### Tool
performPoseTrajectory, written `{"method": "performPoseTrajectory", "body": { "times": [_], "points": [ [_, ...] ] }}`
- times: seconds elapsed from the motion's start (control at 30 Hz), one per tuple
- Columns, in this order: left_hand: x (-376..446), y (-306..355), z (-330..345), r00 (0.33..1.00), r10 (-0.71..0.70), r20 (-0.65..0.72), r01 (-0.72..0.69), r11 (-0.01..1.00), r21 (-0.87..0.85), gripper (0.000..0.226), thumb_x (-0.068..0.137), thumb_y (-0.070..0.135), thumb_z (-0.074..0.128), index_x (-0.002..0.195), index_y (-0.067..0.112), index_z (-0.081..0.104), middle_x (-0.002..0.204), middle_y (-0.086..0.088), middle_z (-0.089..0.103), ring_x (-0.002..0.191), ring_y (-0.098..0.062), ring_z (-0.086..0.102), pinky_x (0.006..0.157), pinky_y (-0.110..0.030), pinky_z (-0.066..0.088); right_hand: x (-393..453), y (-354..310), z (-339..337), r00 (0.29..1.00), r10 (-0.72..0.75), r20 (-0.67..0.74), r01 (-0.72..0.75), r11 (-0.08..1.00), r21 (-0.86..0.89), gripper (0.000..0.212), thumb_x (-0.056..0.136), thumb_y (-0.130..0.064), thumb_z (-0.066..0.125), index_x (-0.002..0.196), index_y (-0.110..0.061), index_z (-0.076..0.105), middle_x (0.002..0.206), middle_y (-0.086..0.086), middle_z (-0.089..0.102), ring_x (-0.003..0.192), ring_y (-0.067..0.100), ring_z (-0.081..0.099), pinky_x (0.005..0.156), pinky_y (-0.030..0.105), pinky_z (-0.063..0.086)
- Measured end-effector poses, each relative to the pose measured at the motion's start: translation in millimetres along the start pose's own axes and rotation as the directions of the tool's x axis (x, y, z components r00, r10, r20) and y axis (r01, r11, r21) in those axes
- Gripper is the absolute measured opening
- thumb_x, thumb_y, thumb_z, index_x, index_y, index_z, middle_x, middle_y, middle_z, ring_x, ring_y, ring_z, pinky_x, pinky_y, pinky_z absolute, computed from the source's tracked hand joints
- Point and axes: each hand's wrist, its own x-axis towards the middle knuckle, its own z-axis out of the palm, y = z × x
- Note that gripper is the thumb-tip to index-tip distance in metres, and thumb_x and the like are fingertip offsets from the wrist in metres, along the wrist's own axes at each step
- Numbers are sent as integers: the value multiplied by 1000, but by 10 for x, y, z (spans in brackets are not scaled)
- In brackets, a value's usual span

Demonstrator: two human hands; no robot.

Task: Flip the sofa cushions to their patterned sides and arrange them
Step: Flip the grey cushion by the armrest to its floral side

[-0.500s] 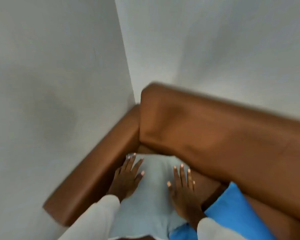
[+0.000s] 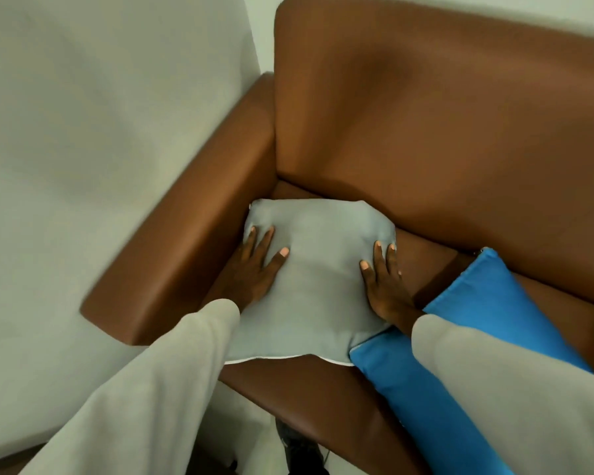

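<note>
Both hands flat and spread on grey cushion (image 2: 314, 269) at sofa (image 2: 460, 132) seat's left-rear corner: left hand (image 2: 254, 275), right hand (image 2: 383, 286) on its side edges, clamping nothing. Best curl under both edges, flip together. Underside hidden, pattern unconfirmed; blue cushion (image 2: 477, 337) partly covered by sleeve.

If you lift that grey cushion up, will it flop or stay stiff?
Probably floppy: the pale grey fabric cushion dents under both hands, left and right, and its corners sag. Likely light, since it looks softly stuffed. It shouldn't roll, lying flat on the brown leather sofa.
</note>
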Motion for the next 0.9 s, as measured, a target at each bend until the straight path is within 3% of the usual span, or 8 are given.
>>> {"method": "performPoseTrajectory", "body": {
  "times": [0.2, 0.33, 0.47, 0.53, 0.6, 0.7, 0.8, 0.9],
  "points": [
    [-305, 103, -275, 958, -275, 82, 284, 863, -419, 106, 87, 96, 50, 176, 48, 15, 186, 9, 19, 172, -27, 21, 139, -48, 18, -96, -142, -369, 962, 209, 174, -243, 947, 209, 74, 113, -63, 24, 176, -35, -4, 184, 16, 14, 167, 42, 22, 137, 54, 15],
    [-216, 366, -823, 984, -178, 21, 165, 849, -502, 80, 99, 67, 69, 170, 41, 42, 176, 9, 43, 151, -16, 48, 121, -32, 33, -298, -179, -660, 994, 109, -1, -100, 920, 379, 69, 114, -51, 43, 176, -31, 19, 184, 2, 20, 169, 31, 22, 139, 49, 14],
    [24, 609, -1524, 950, -204, 236, 306, 752, -583, 48, 102, 54, 69, 144, 31, 73, 150, -5, 72, 125, -23, 72, 109, -41, 55, -408, -420, -1040, 976, 217, 8, -144, 618, 773, 46, 108, -43, 61, 151, -27, 67, 157, 1, 64, 147, 27, 57, 132, 46, 36],
    [191, 655, -1778, 962, -171, 212, 270, 707, -654, 39, 112, 40, 54, 132, 18, 79, 139, -17, 74, 98, -19, 76, 89, -28, 61, -402, -544, -1209, 963, 267, 47, -145, 363, 920, 32, 107, -41, 62, 118, -18, 81, 123, 5, 81, 118, 28, 73, 115, 43, 55],
    [365, 700, -1958, 978, -138, 154, 206, 573, -793, 55, 116, 37, 38, 102, 18, 88, 107, -11, 78, 60, -9, 71, 57, -18, 59, -356, -685, -1375, 942, 318, 103, -155, 140, 978, 32, 111, -34, 55, 91, -18, 73, 78, 1, 79, 81, 23, 71, 72, 25, 65],
    [626, 918, -2107, 984, -67, 167, 180, 347, -920, 51, 107, 47, 44, 99, 18, 85, 89, -4, 78, 49, -10, 65, 43, -20, 52, -230, -961, -1659, 918, 393, 51, -47, -21, 999, 47, 111, -51, 45, 75, -25, 60, 54, -5, 54, 48, 16, 49, 33, 18, 30],
    [903, 1198, -1966, 980, -4, 200, 169, 550, -818, 60, 98, 84, 49, 123, 42, 82, 115, 3, 85, 76, -13, 79, 70, -34, 66, -21, -1180, -1665, 918, 391, -61, -31, 225, 974, 63, 110, -69, 35, 86, -18, 64, 58, 5, 56, 45, 23, 49, 43, 26, 31],
    [1121, 1215, -1512, 972, -103, 212, 223, 687, -691, 79, 94, 95, 37, 160, 54, 48, 136, 6, 74, 120, -22, 70, 108, -55, 60, 151, -1180, -1375, 896, 443, -43, -150, 392, 908, 69, 113, -63, 32, 75, -11, 57, 64, 11, 53, 54, 23, 47, 56, 32, 37]
  ]
}}
